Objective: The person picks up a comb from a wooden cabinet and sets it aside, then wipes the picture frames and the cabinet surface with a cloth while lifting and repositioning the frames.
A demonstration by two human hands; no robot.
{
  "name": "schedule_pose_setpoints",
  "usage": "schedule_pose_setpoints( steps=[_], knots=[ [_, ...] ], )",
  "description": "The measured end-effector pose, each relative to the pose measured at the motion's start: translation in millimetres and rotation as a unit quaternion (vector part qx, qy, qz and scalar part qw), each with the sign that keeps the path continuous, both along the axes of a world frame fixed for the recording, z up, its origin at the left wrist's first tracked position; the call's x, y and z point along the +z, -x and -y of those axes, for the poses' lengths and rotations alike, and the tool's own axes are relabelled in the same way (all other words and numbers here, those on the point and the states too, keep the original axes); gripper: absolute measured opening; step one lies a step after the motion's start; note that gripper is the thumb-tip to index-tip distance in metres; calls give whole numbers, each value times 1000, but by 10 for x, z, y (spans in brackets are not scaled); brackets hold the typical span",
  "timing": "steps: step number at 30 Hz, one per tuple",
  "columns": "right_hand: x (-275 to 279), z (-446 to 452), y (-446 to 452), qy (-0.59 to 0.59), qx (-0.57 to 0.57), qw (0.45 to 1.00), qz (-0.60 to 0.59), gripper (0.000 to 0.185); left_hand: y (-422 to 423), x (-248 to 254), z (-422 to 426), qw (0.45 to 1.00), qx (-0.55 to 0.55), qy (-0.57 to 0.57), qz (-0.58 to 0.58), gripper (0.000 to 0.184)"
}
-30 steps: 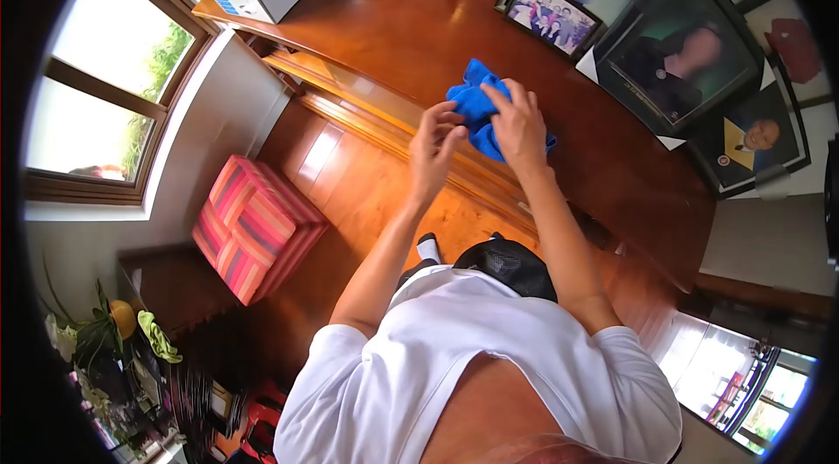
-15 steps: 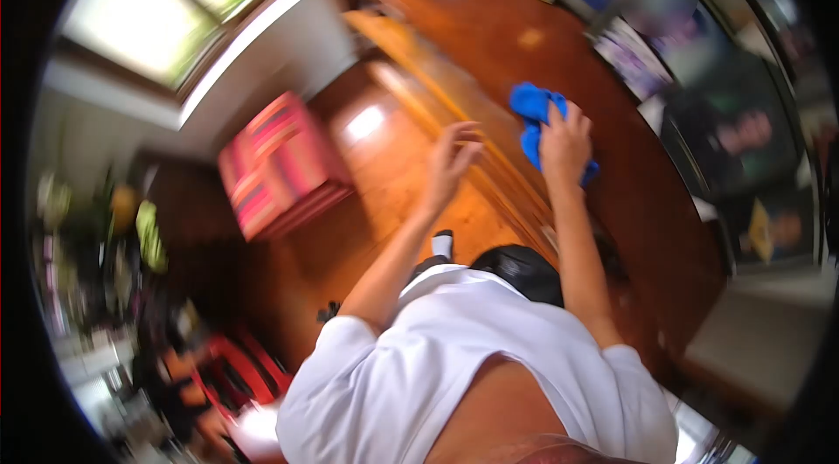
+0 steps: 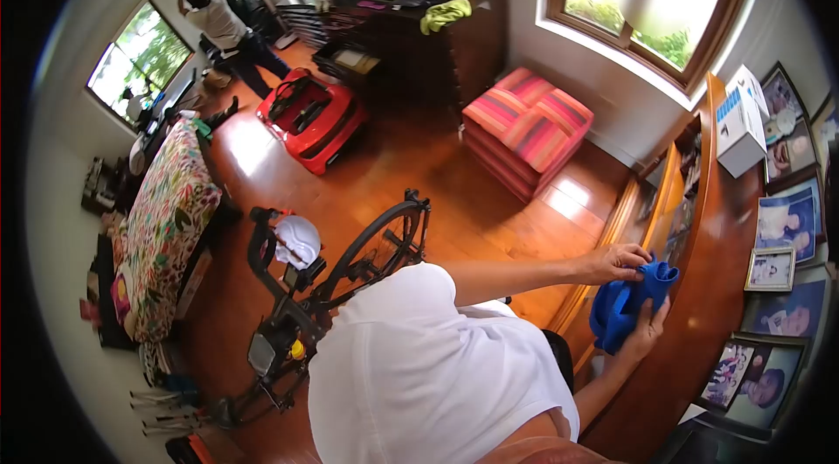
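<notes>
A bunched blue cloth (image 3: 619, 311) is held up between both hands beside the long wooden cabinet top. My right hand (image 3: 645, 331) grips it from below, thumb and fingers pressed against the folds. At its upper edge my left hand (image 3: 619, 263) has its fingers closed on the fabric. The cloth partly covers the fingertips of both hands. The polished brown cabinet top (image 3: 708, 237) runs along my right side.
Framed photos (image 3: 773, 270) and a white box (image 3: 741, 128) stand on the cabinet. A striped ottoman (image 3: 529, 128), a red toy car (image 3: 316, 123) and a bicycle (image 3: 376, 241) occupy the floor. Another person (image 3: 223, 23) stands far back, near a desk (image 3: 481, 27) with a potted plant.
My view has swung left toward the room. The left hand, earlier apart from the cloth, now grasps it too. The cloth has lifted off the cabinet top in my right hand.
</notes>
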State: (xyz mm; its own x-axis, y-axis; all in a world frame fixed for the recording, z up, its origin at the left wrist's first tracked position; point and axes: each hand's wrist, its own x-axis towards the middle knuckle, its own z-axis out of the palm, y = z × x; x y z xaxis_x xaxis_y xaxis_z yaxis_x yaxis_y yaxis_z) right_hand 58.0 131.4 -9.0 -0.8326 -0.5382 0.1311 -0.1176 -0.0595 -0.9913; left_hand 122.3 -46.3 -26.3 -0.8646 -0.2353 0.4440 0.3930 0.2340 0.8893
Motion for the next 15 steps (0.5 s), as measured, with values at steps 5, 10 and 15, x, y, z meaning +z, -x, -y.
schedule_pose_setpoints(
  steps=[5,10,15],
  knots=[
    [283,-92,86,20,-12,999,-48,37,-310,393,132,993,117,-31,-3,23],
    [203,-153,16,-74,134,987,-58,32,-412,637,128,963,71,-243,-96,21],
    [513,0,-233,95,120,977,-147,69,-631,1074,-35,988,130,88,7,19]
  ],
)
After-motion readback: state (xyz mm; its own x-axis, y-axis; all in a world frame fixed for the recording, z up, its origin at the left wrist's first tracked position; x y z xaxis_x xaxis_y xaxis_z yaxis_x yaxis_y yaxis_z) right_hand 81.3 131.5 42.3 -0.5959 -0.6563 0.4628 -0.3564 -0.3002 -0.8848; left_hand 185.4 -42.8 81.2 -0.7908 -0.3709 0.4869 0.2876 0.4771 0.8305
